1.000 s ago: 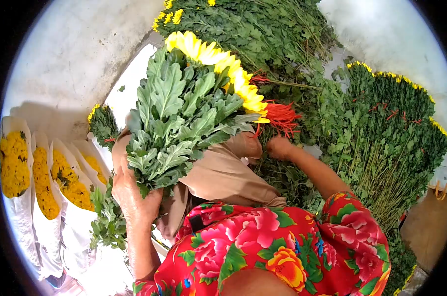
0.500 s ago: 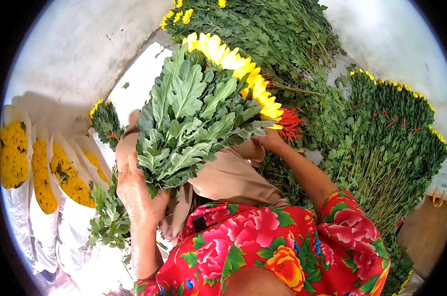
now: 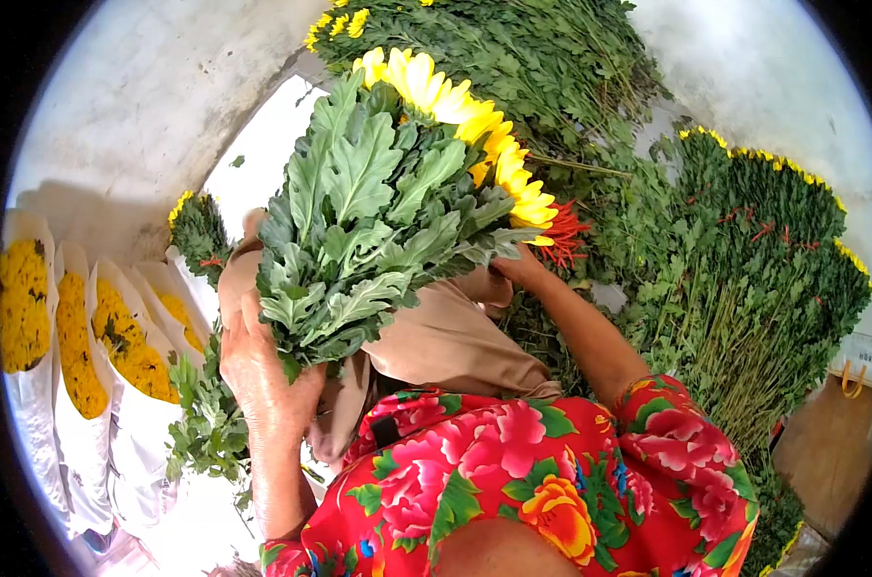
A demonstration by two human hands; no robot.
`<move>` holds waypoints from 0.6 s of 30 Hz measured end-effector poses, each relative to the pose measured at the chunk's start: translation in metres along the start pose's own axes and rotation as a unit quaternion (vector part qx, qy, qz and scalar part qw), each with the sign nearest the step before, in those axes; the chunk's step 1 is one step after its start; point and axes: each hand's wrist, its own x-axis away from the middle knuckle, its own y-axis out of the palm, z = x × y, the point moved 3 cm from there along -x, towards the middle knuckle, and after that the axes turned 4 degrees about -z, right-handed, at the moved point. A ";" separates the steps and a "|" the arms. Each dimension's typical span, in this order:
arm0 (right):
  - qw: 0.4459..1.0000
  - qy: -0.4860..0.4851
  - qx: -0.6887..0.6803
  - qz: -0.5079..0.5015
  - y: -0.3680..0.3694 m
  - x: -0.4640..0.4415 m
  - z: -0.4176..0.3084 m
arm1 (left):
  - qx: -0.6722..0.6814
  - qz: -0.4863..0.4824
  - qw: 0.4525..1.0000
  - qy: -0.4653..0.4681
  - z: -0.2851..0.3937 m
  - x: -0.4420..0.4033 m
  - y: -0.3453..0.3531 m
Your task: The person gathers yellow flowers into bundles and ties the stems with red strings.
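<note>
1. Has just drawn the right hand (image 3: 515,265) leftward, in under the edge of the bunch (image 3: 359,221), and so now has both hands close to it, with the left hand (image 3: 271,365) nearly unmoved.
2. Grips that 1 bunch, leafy with yellow heads, in the left hand, fingers and thumb curled closed around its lower end; holds it above the tan trousers (image 3: 446,341), flower heads toward the upper right.
3. Seems to have the right hand just beside the red ties (image 3: 564,236), but cannot tell how far closed or on what, with fingertips hidden behind the flowers.
4. Counts 4 white sleeves (image 3: 143,433) of yellow flowers at the left, and 1 small bunch (image 3: 198,236) with red near its base.
5. Counts 2 big heaps: 1 upper heap (image 3: 494,67) and 1 right-hand heap (image 3: 744,269), the latter with several red ties showing.
</note>
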 end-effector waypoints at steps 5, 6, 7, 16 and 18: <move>0.992 0.100 0.022 -0.067 -0.019 0.015 -0.030 | 0.018 -0.004 1.000 0.022 0.002 0.001 -0.002; 0.992 0.103 0.023 -0.066 -0.024 0.017 -0.023 | 0.021 -0.006 1.000 0.022 0.000 0.001 -0.001; 0.995 0.066 0.057 -0.046 -0.029 0.015 -0.008 | 0.014 0.000 1.000 0.020 -0.001 0.002 0.000; 0.953 0.019 0.242 0.183 -0.011 -0.052 0.182 | -0.006 0.000 1.000 0.009 0.000 0.003 0.000; 0.964 0.064 0.127 0.226 -0.007 -0.047 0.174 | 0.000 -0.011 1.000 0.003 -0.001 0.003 0.000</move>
